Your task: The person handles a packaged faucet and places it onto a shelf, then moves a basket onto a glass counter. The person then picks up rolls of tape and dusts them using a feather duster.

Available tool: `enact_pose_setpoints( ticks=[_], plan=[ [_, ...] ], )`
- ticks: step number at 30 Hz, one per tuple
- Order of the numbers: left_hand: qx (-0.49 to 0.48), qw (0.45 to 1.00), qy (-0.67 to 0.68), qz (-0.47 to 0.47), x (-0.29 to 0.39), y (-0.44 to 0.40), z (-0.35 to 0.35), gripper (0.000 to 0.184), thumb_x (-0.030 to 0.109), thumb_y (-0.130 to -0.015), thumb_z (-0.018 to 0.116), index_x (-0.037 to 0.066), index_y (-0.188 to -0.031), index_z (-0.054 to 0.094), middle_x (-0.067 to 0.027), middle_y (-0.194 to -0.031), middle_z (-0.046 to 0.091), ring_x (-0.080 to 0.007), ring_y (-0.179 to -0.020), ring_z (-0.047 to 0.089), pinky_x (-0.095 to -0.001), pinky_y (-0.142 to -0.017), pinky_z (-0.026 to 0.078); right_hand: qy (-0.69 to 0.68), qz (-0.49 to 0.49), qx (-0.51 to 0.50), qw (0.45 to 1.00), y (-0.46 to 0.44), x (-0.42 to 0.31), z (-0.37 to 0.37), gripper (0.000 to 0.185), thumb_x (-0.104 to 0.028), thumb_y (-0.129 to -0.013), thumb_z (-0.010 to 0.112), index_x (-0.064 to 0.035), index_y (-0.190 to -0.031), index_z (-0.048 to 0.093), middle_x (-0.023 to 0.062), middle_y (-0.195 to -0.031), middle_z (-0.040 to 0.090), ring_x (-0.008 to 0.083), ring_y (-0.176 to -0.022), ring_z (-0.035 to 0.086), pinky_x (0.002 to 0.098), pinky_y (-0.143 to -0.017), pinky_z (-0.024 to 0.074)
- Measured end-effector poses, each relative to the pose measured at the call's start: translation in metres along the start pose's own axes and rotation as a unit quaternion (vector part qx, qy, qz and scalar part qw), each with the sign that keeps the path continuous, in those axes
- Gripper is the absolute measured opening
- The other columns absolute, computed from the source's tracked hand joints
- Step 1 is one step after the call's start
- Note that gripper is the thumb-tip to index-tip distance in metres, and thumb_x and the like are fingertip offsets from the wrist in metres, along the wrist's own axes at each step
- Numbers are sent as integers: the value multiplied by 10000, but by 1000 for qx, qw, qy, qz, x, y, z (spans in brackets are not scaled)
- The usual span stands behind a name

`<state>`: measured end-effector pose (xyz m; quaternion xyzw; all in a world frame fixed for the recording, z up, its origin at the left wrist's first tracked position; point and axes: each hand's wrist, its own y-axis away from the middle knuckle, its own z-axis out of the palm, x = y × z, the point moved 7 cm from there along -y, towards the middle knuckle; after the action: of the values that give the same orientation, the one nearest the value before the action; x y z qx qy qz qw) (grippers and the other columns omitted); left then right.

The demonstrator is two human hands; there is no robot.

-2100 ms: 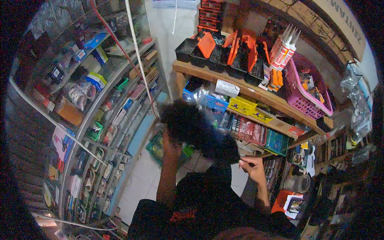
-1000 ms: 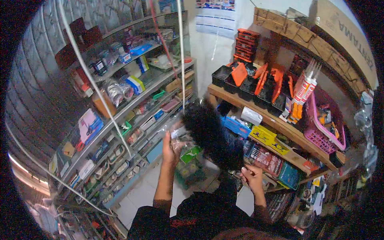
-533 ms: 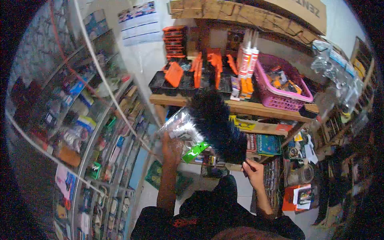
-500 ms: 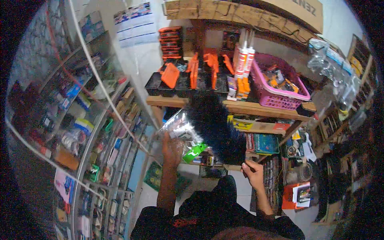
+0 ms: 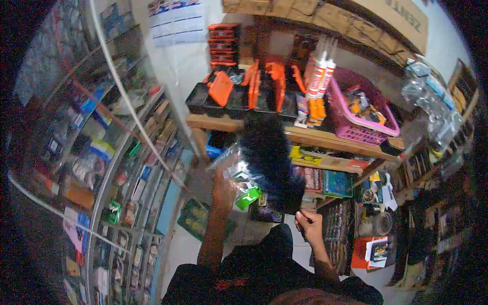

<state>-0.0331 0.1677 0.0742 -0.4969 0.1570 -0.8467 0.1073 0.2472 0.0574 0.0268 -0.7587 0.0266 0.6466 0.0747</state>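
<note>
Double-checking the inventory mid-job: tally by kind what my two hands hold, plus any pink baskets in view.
Black fluffy duster, in the right hand: 1
Clear plastic packet with a green patch, in the left hand: 1
Pink basket, on the wooden shelf: 1
Total: 3

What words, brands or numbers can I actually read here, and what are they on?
"ZENT": on the cardboard box, upside down, running out of the picture at the top.
Too blurred to read: red lettering on the sealant tubes, marks on the green label of the plastic packet, red print on the black shirt.
Too small: the wall calendar.
No legible numbers.
</note>
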Motion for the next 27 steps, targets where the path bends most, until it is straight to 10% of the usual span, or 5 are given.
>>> enact_pose_setpoints(
  ticks=[10, 15, 17, 23, 27],
  plan=[
    [343, 939, 17, -17, 102, 94, -104, 514, 508, -933, 440, 78, -1196, 541, -92, -977, 620, -223, -819, 602, -367, -678, 504, 4, 53, -239, 970, -24, 15, 127, 233, -225, -917, 584, -20, -907, 697, 45, -726, 668, 115, -641, 589, 256, -597, 455],
    [546, 829, 64, 102, 136, 150, -129, 456, 498, -926, 480, 105, -1142, 559, -23, -844, 616, -178, -655, 587, -326, -608, 500, -17, -217, -305, 927, -13, -13, 182, 80, -70, -854, 654, 10, -849, 648, 8, -634, 573, 83, -572, 532, 257, -500, 403],
    [463, 877, 57, 113, 136, 159, -139, 553, 481, -950, 432, 54, -1297, 483, -94, -1162, 590, -217, -939, 602, -385, -775, 511, -47, -249, -287, 924, -4, -31, 191, 65, -53, -837, 667, 9, -838, 648, 12, -641, 578, 97, -586, 543, 276, -545, 432],
    [400, 914, 40, 58, 138, 142, -119, 488, 510, -927, 471, 90, -1157, 564, -35, -878, 618, -202, -733, 611, -342, -658, 524, 15, 3, -260, 965, -1, 5, 179, 88, -67, -831, 682, 10, -871, 676, 30, -650, 610, 107, -589, 550, 300, -659, 461],
    [381, 922, 43, 57, 117, 119, -115, 519, 424, -968, 411, 45, -1318, 467, -90, -1220, 567, -250, -1123, 550, -405, -894, 491, -10, -188, -251, 950, 1, -2, 147, 150, -137, -851, 684, 8, -819, 672, 33, -660, 625, 93, -552, 535, 253, -547, 437]
  ],
)
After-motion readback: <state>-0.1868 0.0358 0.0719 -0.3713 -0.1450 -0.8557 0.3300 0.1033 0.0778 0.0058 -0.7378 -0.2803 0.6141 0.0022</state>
